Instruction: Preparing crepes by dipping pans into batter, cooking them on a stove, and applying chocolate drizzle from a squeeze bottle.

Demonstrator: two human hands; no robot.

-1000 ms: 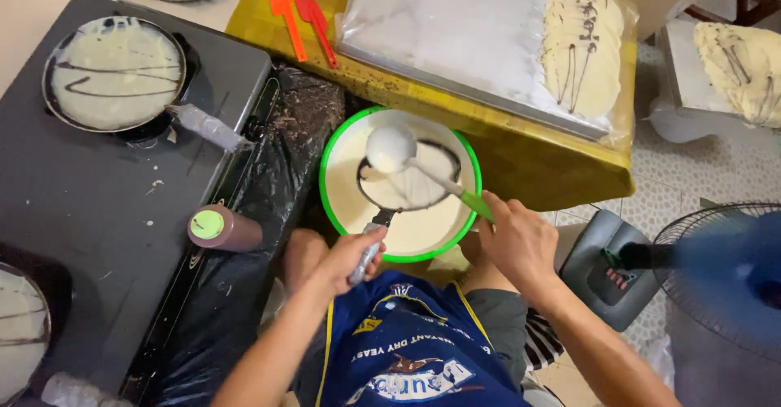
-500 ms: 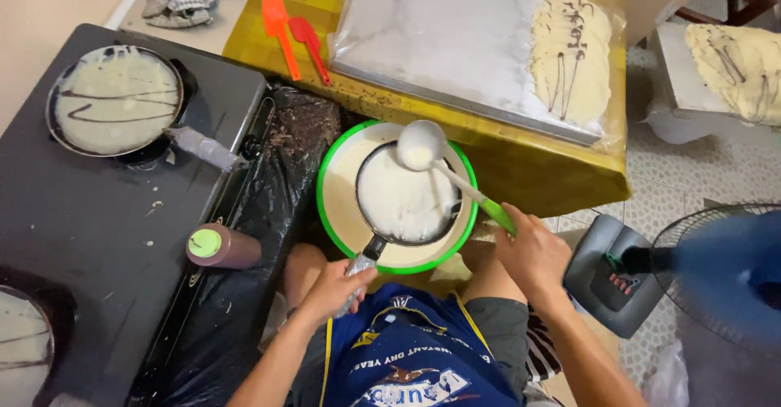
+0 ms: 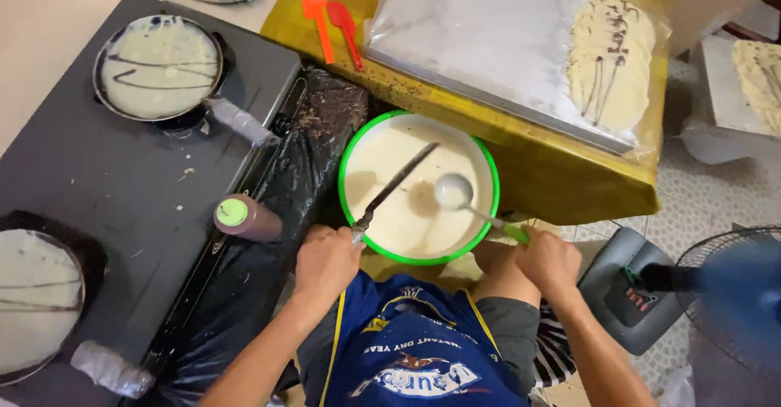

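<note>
Head view: the left hand [image 3: 325, 262] grips a small pan [image 3: 396, 186] tilted over the batter bowl [image 3: 488, 163]; the right hand [image 3: 550, 259] grasps a ladle [image 3: 455, 191] dipped in batter. Best to keep the pan over the bowl, catching drips.

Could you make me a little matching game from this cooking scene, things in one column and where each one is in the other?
Things:
1. ladle
2. orange spatula
3. brown bottle
4. crepe with dark lines

Places:
A. on the dark stove top
B. in the green-rimmed bowl
C. on the plastic-covered tray
D. on the yellow table beside a red spatula

Pairs: 1-B, 2-D, 3-A, 4-C
</note>
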